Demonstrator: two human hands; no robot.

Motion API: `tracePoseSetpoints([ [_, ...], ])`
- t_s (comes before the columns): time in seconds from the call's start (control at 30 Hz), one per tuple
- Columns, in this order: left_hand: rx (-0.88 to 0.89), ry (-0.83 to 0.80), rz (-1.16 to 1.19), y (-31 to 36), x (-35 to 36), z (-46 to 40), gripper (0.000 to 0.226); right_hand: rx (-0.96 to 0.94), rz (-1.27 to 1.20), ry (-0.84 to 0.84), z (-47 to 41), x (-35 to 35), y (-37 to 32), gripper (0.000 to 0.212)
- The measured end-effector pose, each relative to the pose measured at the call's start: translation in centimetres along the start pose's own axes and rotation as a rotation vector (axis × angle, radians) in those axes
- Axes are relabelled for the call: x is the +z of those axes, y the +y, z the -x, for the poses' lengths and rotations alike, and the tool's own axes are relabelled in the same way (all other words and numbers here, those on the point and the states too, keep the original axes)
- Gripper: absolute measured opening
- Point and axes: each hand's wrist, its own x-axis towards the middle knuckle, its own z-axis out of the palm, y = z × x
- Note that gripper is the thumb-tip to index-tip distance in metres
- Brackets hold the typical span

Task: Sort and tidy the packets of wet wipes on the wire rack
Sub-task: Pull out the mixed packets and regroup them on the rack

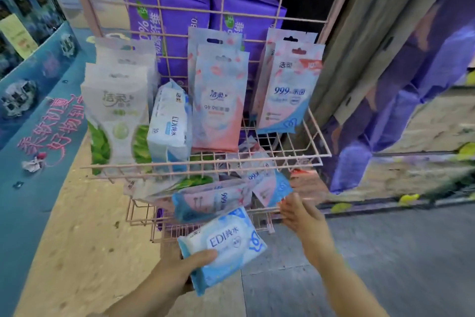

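Risk: loose packets [213,201] lie slumped over the lower shelf's front edge [205,224]; a nudge could tip them off.
Left hand [180,269]: grips a blue packet [223,247], thumb on top, just below the rack.
Right hand [299,214]: fingers relaxed, spread, holding nothing, beside a pink-blue packet [271,188].
Top shelf [231,162]: packets upright.

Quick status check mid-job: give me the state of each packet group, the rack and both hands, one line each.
Left hand: grips the EDI packet, held below the rack.
Right hand: open, fingers at the lower basket's front edge.
Green packets: upright, upper basket, left.
Blue-white packet: upright, beside them.
Pink packets: upright, middle.
Pink-blue packets: upright, right.
Loose packets: lying jumbled in lower basket.
Wire rack: partly sorted.
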Motion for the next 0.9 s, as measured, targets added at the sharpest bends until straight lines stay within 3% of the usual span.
tracePoseSetpoints([
  [0.07, -0.003, 0.013, 0.006, -0.2, 0.0, -0.1, 0.065, -0.188, 0.191, 0.048, -2.9, -0.6, -1.5, 0.008],
  [0.17, 0.012, 0.067, 0.035, -0.5, 0.4, -0.5, 0.062, -0.273, 0.366, -0.008, -6.2, -0.2, -3.2, 0.025],
  [0.27, 0.033, 0.058, 0.033, -0.3, 0.8, -0.6, 0.062, -0.212, 0.521, -0.131, -8.0, 0.8, -4.1, 0.021],
  [0.4, 0.077, 0.073, 0.007, 0.0, 0.4, -0.6, 0.065, -0.097, 0.495, -0.264, -8.9, 1.2, -4.0, 0.018],
  [0.57, 0.08, 0.077, -0.015, 0.3, 0.4, -0.6, 0.061, -0.149, 0.479, -0.335, -8.5, 1.2, -4.2, 0.021],
  [0.8, 0.116, 0.039, -0.017, 0.7, 1.2, -0.8, 0.042, -0.32, 0.545, -0.267, -6.2, -2.2, -6.3, 0.019],
  [0.9, 0.122, -0.025, 0.013, 1.2, 1.2, -0.7, 0.045, -0.462, 0.753, -0.162, -4.0, -5.4, -6.4, 0.023],
])
